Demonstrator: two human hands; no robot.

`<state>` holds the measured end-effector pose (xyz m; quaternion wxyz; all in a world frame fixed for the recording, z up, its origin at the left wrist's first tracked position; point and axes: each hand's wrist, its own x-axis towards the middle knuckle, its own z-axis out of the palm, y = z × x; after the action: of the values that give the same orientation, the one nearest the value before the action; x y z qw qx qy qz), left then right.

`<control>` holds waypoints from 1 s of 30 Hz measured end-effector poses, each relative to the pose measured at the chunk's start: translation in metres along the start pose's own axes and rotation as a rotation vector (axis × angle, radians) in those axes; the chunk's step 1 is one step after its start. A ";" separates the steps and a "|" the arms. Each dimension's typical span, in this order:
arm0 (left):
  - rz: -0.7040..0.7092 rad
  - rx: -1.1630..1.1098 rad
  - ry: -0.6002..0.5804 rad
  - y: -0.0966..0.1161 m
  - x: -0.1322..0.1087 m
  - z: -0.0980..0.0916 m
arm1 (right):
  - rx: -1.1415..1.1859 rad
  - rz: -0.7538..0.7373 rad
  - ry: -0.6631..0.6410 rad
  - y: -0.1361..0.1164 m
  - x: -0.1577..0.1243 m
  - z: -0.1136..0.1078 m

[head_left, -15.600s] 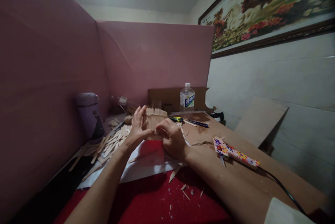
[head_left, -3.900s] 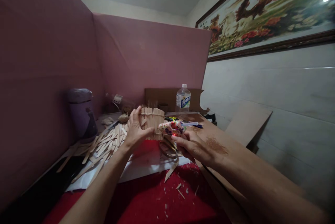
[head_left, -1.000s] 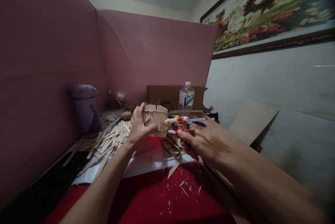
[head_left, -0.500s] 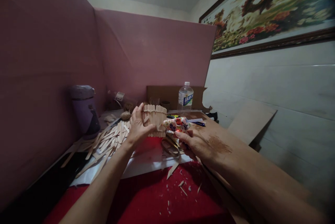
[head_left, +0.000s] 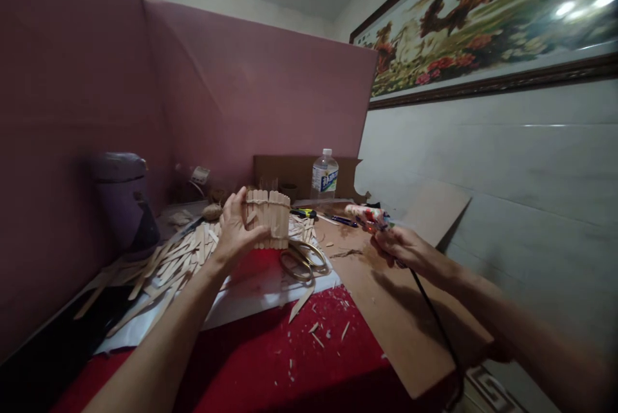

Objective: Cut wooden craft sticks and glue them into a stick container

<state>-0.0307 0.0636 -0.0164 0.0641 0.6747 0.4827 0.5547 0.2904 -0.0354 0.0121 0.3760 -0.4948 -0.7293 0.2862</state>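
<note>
My left hand is closed around a craft-stick cup made of upright wooden sticks, with twine tied round its upper part. The cup is held upright above the white paper. In my right hand is a flower-patterned hot glue gun; a small red light glows on it and a black cord hangs below. The glue gun is well apart from the cup, off to its right. Gold-handled scissors lie just below the cup, their blades hidden.
Loose craft sticks are heaped at the left beside a purple flask. A plastic bottle, a yellow-black cutter and a blue pen-like tool stand or lie behind. Wood scraps litter the red cloth; brown board lies right.
My right hand has drawn the glue gun away from the cup to the right. The scissors show more fully. My view has turned slightly right; the left hand keeps its hold.
</note>
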 end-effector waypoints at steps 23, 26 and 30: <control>-0.075 -0.054 -0.053 0.004 0.000 -0.002 | -0.895 -0.063 -0.063 -0.002 0.032 0.011; -0.075 -0.060 -0.060 0.004 0.000 -0.002 | -0.941 0.024 -0.134 -0.004 0.066 0.030; -0.083 -0.060 -0.069 0.005 0.000 -0.002 | -0.910 0.061 -0.198 0.008 0.093 0.043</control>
<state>-0.0297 0.0596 -0.0124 0.1238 0.6705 0.4908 0.5424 0.2376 0.0525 0.0069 0.0407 -0.6011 -0.7981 -0.0061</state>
